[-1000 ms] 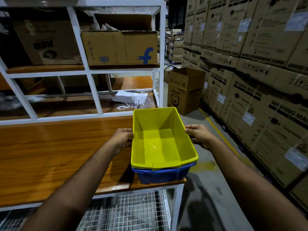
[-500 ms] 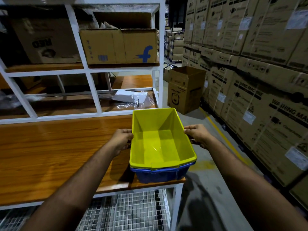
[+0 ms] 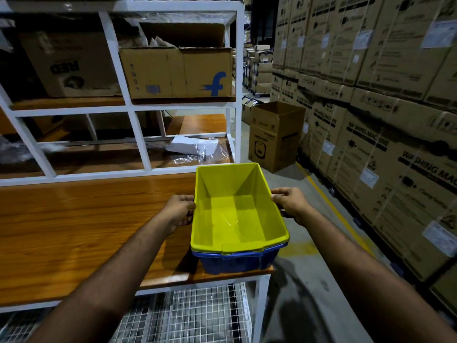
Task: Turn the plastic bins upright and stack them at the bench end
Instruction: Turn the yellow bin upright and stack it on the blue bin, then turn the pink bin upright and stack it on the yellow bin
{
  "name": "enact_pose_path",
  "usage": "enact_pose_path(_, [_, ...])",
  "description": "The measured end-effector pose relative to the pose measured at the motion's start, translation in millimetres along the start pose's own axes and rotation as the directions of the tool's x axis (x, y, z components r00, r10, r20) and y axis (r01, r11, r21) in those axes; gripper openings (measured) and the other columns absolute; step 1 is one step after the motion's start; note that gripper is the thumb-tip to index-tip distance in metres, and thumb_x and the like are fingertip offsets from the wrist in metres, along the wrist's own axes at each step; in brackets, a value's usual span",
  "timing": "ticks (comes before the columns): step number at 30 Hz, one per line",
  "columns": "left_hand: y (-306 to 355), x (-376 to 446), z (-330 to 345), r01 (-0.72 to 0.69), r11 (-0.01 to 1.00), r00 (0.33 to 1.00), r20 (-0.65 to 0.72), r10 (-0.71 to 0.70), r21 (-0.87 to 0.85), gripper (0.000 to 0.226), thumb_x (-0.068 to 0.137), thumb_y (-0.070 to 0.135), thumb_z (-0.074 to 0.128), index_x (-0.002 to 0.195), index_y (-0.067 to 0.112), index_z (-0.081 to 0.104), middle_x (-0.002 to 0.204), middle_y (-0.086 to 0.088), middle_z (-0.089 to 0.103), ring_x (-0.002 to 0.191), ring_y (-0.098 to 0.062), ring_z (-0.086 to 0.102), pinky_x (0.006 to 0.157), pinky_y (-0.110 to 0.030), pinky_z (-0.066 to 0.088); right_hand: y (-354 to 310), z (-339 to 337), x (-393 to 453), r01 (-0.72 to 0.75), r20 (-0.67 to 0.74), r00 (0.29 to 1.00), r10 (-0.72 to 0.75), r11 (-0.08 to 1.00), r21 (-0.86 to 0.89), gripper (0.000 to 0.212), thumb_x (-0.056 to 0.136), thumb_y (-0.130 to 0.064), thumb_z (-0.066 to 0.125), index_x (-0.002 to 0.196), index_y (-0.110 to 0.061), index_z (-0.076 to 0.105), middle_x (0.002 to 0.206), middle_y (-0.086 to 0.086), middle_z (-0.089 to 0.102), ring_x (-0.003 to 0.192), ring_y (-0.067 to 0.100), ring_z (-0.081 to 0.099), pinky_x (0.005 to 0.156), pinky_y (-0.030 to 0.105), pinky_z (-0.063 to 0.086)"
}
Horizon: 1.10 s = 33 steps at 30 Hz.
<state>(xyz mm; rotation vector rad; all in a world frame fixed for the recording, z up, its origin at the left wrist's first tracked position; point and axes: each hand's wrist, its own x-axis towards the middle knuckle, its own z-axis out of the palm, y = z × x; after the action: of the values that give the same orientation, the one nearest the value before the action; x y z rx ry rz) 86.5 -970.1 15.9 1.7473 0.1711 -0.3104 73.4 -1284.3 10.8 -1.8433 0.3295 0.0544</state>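
Note:
A yellow plastic bin stands upright, nested inside a blue bin, at the right end of the wooden bench. The stack reaches the bench's right edge. My left hand grips the yellow bin's left rim, fingers curled under it. My right hand grips the right rim, thumb on top. Only the blue bin's front wall and rim show beneath the yellow one.
A white metal rack with cardboard boxes rises behind the bench. A plastic-wrapped packet lies on its lower shelf. Stacked washing machine cartons line the aisle on the right, with an open carton on the floor. Wire mesh sits under the bench.
The yellow bin has settled slightly lower into the blue bin. Both hands stay on its rims.

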Motion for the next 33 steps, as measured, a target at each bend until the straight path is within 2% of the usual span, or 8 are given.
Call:
enact_pose_path(4, [2.1, -9.8, -4.6, -0.009, 1.0, 1.0, -0.029, 0.009, 0.004, 0.028, 0.093, 0.0, 0.047, 0.118, 0.007, 0.059, 0.087, -0.009, 0.06, 0.062, -0.014, 0.049, 0.044, -0.018, 0.041, 0.2, 3.0, -1.3, 0.086, -0.056, 0.993, -0.101, 0.97, -0.229, 0.026, 0.093, -0.018, 0.06, 0.116, -0.009, 0.067, 0.1, 0.013, 0.071, 0.091, 0.031, 0.067, 0.073, 0.041, 0.057])
enact_pose_path(7, [4.1, -19.9, -12.9, -0.065, 0.998, 0.993, -0.095, 0.065, 0.004, 0.029, 0.093, 0.001, 0.049, 0.118, 0.012, 0.057, 0.083, -0.002, 0.057, 0.062, -0.012, 0.049, 0.049, -0.02, 0.04, -7.8, 10.6, -3.2, 0.223, -0.083, 0.932, -0.353, 0.739, -0.636, 0.034, 0.086, -0.017, 0.059, 0.119, -0.014, 0.067, 0.106, 0.011, 0.067, 0.105, 0.032, 0.059, 0.081, 0.038, 0.049])
enact_pose_path(9, [1.3, -26.6, -21.2, -0.116, 0.99, 0.982, -0.142, 0.127, 0.083, 0.029, 0.093, 0.004, 0.05, 0.119, 0.016, 0.058, 0.087, -0.002, 0.059, 0.067, -0.013, 0.052, 0.055, -0.024, 0.04, -12.4, 24.5, -5.3, 0.315, -0.025, 0.877, -0.48, 0.614, -0.724, 0.039, 0.081, -0.019, 0.058, 0.12, -0.015, 0.065, 0.11, 0.012, 0.06, 0.107, 0.033, 0.053, 0.086, 0.041, 0.049])
enact_pose_path(12, [-16.0, -39.1, -40.8, -0.178, 0.945, 0.951, -0.199, 0.237, 0.275, 0.029, 0.092, 0.009, 0.055, 0.119, 0.02, 0.058, 0.095, -0.007, 0.062, 0.075, -0.02, 0.058, 0.062, -0.034, 0.048, -22.2, 60.4, -14.7, 0.487, 0.147, 0.803, -0.577, 0.494, -0.72, 0.04, 0.081, -0.024, 0.057, 0.12, -0.013, 0.063, 0.111, 0.013, 0.059, 0.107, 0.034, 0.053, 0.09, 0.043, 0.048])
enact_pose_path(14, [-29.6, -52.4, -58.6, -0.198, 0.876, 0.937, -0.178, 0.301, 0.44, 0.032, 0.091, 0.014, 0.059, 0.122, 0.022, 0.057, 0.106, -0.009, 0.064, 0.09, -0.023, 0.062, 0.08, -0.042, 0.052, -31.3, 89.5, -29.2, 0.573, 0.261, 0.761, -0.595, 0.427, -0.699, 0.041, 0.086, -0.025, 0.054, 0.126, -0.016, 0.059, 0.118, 0.011, 0.058, 0.113, 0.033, 0.051, 0.093, 0.044, 0.048])
enact_pose_path(19, [-62.4, -94.7, -127.1, -0.102, 0.555, 0.882, -0.184, 0.435, 0.825, 0.048, 0.093, 0.037, 0.054, 0.138, 0.022, 0.047, 0.136, -0.003, 0.052, 0.126, -0.023, 0.046, 0.104, -0.043, 0.04, -49.9, 174.7, -67.7, 0.713, 0.486, 0.641, -0.594, 0.227, -0.663, 0.051, 0.092, -0.04, 0.047, 0.138, -0.018, 0.046, 0.142, 0.008, 0.048, 0.13, 0.029, 0.042, 0.103, 0.046, 0.043])
enact_pose_path(24, [-96.8, -144.3, -217.1, 0.07, 0.489, 0.859, -0.302, 0.414, 0.869, 0.057, 0.097, 0.044, 0.043, 0.149, 0.024, 0.029, 0.157, -0.003, 0.031, 0.145, -0.022, 0.022, 0.112, -0.046, 0.024, -63.8, 277.0, -104.1, 0.756, 0.616, 0.589, -0.523, 0.087, -0.649, 0.08, 0.087, -0.062, 0.019, 0.149, -0.013, 0.031, 0.156, 0.013, 0.032, 0.145, 0.03, 0.027, 0.116, 0.048, 0.028])
enact_pose_path(33, [-164.4, -215.8, -420.8, 0.199, 0.368, 0.815, -0.362, 0.453, 0.908, 0.064, 0.099, 0.046, 0.034, 0.154, 0.017, 0.017, 0.162, -0.004, 0.018, 0.149, -0.022, 0.014, 0.119, -0.04, 0.014, -108.7, 502.8, -180.9, 0.809, 0.67, 0.497, -0.551, 0.015, -0.588, 0.077, 0.097, -0.059, 0.024, 0.156, -0.012, 0.008, 0.164, 0.011, 0.008, 0.152, 0.027, 0.004, 0.121, 0.05, 0.011])
